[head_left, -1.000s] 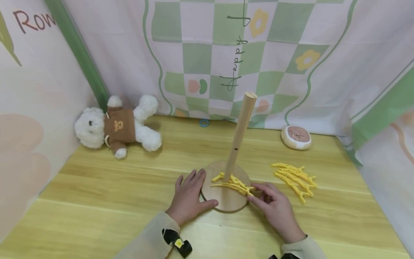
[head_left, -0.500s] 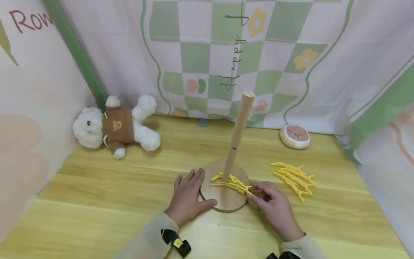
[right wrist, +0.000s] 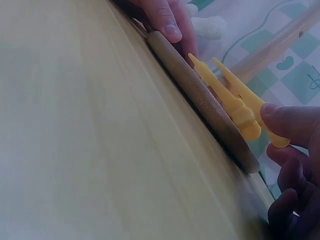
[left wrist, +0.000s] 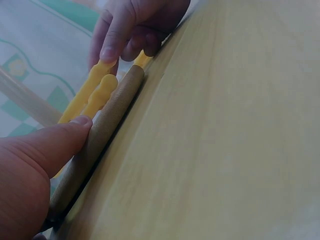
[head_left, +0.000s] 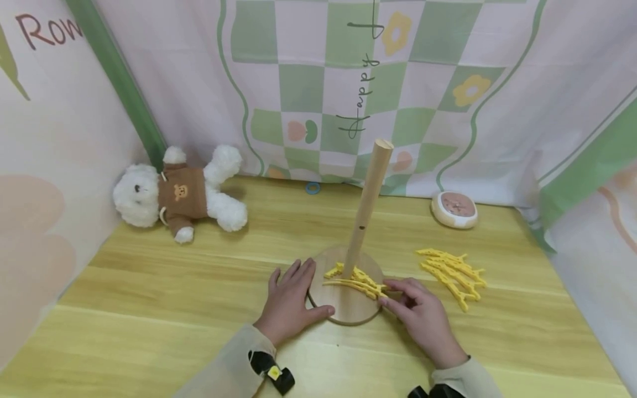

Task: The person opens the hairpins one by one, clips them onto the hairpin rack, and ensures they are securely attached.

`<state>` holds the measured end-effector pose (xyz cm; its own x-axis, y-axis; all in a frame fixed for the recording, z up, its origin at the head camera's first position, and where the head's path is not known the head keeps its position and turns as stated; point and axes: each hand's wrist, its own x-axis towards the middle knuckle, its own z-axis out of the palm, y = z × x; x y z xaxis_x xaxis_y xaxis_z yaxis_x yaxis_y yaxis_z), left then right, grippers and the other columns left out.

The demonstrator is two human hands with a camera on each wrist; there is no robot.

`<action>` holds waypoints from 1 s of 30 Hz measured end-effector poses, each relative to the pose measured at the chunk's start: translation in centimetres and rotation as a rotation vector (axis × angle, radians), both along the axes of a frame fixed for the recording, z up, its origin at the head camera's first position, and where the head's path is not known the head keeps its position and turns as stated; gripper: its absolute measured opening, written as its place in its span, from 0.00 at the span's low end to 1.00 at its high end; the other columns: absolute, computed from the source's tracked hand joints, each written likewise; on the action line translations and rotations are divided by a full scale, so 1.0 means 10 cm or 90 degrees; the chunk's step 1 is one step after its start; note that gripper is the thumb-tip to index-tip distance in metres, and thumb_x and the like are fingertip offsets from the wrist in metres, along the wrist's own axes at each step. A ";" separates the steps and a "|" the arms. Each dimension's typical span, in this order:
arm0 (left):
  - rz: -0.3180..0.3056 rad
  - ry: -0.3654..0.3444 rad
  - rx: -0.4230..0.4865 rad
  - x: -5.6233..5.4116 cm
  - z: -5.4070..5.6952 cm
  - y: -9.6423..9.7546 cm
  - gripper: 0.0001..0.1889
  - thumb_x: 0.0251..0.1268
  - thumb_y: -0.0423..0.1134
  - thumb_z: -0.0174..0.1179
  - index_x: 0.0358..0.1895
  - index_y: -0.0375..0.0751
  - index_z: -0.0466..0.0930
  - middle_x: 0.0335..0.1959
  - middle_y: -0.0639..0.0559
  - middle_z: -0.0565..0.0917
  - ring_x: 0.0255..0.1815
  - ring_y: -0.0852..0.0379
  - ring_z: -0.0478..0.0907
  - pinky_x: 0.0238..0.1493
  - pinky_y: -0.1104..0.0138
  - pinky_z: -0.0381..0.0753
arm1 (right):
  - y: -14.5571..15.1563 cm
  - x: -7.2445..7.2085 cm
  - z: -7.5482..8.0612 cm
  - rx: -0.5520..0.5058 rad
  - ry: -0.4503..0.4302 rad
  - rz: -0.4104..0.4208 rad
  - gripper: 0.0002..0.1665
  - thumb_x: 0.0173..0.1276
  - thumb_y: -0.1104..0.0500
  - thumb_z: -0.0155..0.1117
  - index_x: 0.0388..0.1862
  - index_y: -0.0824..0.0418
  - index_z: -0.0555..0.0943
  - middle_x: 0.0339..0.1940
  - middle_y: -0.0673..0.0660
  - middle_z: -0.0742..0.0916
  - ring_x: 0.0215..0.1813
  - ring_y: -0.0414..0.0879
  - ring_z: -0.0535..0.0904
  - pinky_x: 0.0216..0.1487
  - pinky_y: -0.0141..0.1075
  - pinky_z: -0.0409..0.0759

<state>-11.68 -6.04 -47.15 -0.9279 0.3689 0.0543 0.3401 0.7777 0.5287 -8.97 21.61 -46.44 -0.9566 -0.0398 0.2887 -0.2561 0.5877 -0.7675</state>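
A round wooden base [head_left: 348,313] lies on the table with a tall wooden post [head_left: 370,190] standing up from it. My left hand [head_left: 288,304] rests at the base's left edge, its fingers straight and its thumb on the front rim. With thumb and forefinger, my right hand [head_left: 423,319] pinches the forked end of a yellow branch-shaped plastic piece [right wrist: 245,92] at the base's right side. More yellow plastic [right wrist: 222,95] lies beside it on the base, around the foot of the post. The right hand's other fingers are curled under.
Several similar yellow pieces [head_left: 453,275] lie to the right of the base. At the back are a white plush toy [head_left: 184,193] in a brown top, a small blue ring [head_left: 312,188] and a rounded white device [head_left: 454,209]. Printed curtains [head_left: 308,88] border the table [head_left: 149,309].
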 end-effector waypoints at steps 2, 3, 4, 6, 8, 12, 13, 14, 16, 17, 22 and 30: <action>-0.001 0.001 -0.001 0.00 0.00 0.00 0.55 0.56 0.70 0.64 0.79 0.39 0.55 0.80 0.46 0.58 0.80 0.43 0.52 0.75 0.39 0.38 | -0.01 -0.01 0.00 0.001 0.005 0.004 0.17 0.58 0.63 0.77 0.48 0.61 0.88 0.37 0.48 0.86 0.27 0.37 0.74 0.26 0.30 0.75; -0.001 0.001 -0.001 0.00 -0.01 0.00 0.55 0.56 0.70 0.64 0.79 0.39 0.55 0.80 0.46 0.58 0.80 0.43 0.52 0.75 0.39 0.38 | -0.01 -0.02 0.00 0.002 0.007 0.005 0.17 0.58 0.63 0.77 0.48 0.61 0.88 0.37 0.48 0.86 0.27 0.37 0.74 0.26 0.30 0.76; -0.002 0.001 -0.001 0.00 -0.01 0.00 0.55 0.56 0.70 0.64 0.79 0.39 0.55 0.80 0.46 0.58 0.80 0.43 0.51 0.75 0.39 0.38 | -0.01 -0.02 0.00 0.003 0.007 0.006 0.17 0.58 0.63 0.77 0.48 0.61 0.88 0.37 0.48 0.86 0.27 0.37 0.74 0.26 0.30 0.76; -0.004 0.000 0.000 -0.01 -0.02 0.00 0.55 0.56 0.71 0.63 0.79 0.39 0.55 0.80 0.46 0.58 0.80 0.43 0.51 0.75 0.39 0.38 | -0.02 -0.02 0.00 0.004 0.006 0.006 0.17 0.58 0.63 0.77 0.48 0.60 0.88 0.37 0.48 0.86 0.27 0.37 0.74 0.26 0.30 0.76; -0.005 0.000 0.000 -0.01 -0.02 0.00 0.55 0.56 0.71 0.63 0.79 0.39 0.55 0.80 0.46 0.58 0.80 0.43 0.51 0.75 0.39 0.38 | -0.02 -0.02 0.00 0.007 0.004 0.005 0.17 0.58 0.63 0.77 0.48 0.60 0.88 0.37 0.47 0.86 0.27 0.37 0.74 0.26 0.30 0.75; -0.005 -0.001 0.000 -0.01 -0.01 0.00 0.55 0.56 0.71 0.63 0.79 0.39 0.55 0.80 0.47 0.58 0.80 0.43 0.51 0.75 0.39 0.38 | -0.02 -0.03 0.00 0.007 0.003 0.008 0.18 0.58 0.63 0.77 0.49 0.59 0.88 0.37 0.47 0.86 0.28 0.37 0.75 0.27 0.30 0.76; -0.005 -0.001 0.000 -0.01 -0.01 -0.01 0.55 0.56 0.71 0.63 0.79 0.39 0.55 0.80 0.47 0.58 0.80 0.43 0.51 0.75 0.39 0.38 | -0.02 -0.04 0.00 0.008 0.004 0.009 0.18 0.58 0.63 0.77 0.49 0.59 0.88 0.37 0.47 0.86 0.28 0.37 0.75 0.27 0.30 0.76; -0.005 -0.002 0.001 -0.01 -0.01 -0.01 0.55 0.56 0.70 0.63 0.79 0.39 0.55 0.80 0.46 0.58 0.80 0.43 0.51 0.75 0.38 0.38 | -0.02 -0.04 -0.01 0.007 0.004 0.010 0.18 0.58 0.63 0.77 0.49 0.59 0.88 0.37 0.47 0.86 0.28 0.37 0.75 0.27 0.30 0.76; -0.006 -0.003 0.001 -0.01 0.00 -0.01 0.55 0.57 0.70 0.63 0.79 0.39 0.55 0.80 0.46 0.58 0.80 0.43 0.51 0.75 0.38 0.38 | -0.02 -0.05 -0.02 0.005 0.003 0.010 0.19 0.58 0.63 0.78 0.49 0.60 0.87 0.37 0.47 0.86 0.27 0.37 0.75 0.26 0.30 0.76; -0.006 -0.004 0.001 -0.01 0.00 -0.01 0.55 0.57 0.70 0.63 0.79 0.39 0.55 0.80 0.46 0.58 0.80 0.43 0.51 0.75 0.38 0.38 | -0.02 -0.06 -0.02 0.002 0.002 0.010 0.19 0.57 0.63 0.78 0.49 0.60 0.87 0.37 0.48 0.86 0.27 0.37 0.75 0.26 0.30 0.76; -0.005 -0.008 0.000 -0.01 0.01 -0.01 0.55 0.57 0.70 0.63 0.79 0.39 0.55 0.80 0.46 0.57 0.80 0.43 0.50 0.75 0.38 0.38 | -0.02 -0.06 -0.03 -0.023 -0.018 -0.012 0.21 0.57 0.63 0.78 0.50 0.61 0.87 0.37 0.50 0.87 0.26 0.37 0.74 0.25 0.30 0.75; -0.004 -0.010 -0.001 -0.01 0.01 -0.01 0.55 0.57 0.70 0.63 0.79 0.39 0.55 0.80 0.47 0.57 0.81 0.43 0.50 0.75 0.38 0.38 | -0.03 -0.05 -0.02 -0.048 -0.038 -0.038 0.21 0.57 0.60 0.79 0.50 0.58 0.87 0.36 0.52 0.88 0.26 0.37 0.74 0.24 0.30 0.74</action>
